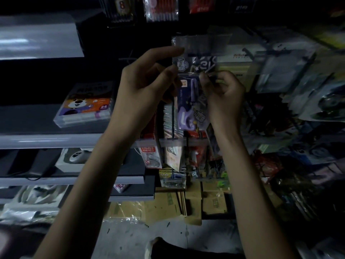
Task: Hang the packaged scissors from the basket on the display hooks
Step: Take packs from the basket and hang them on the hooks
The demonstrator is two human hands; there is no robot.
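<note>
Grey shelf (37, 141), left: one clear plastic box with a cartoon dog label marked 24 (84, 105), lying flat.

Left hand (147, 81): forefinger straight, its tip at the packet's top left corner; thumb and the other fingers curled on the packet's left edge.

Clear packet of purple-handled scissors on a purple card (190, 101): upright, held between both hands before the hanging display, just below a clear label strip (201, 43). Cannot tell whether it is on a hook.

Right hand (224, 94): fingers curled, pinching the packet's upper right part.

Far right: blurred hanging packets (280, 71).
</note>
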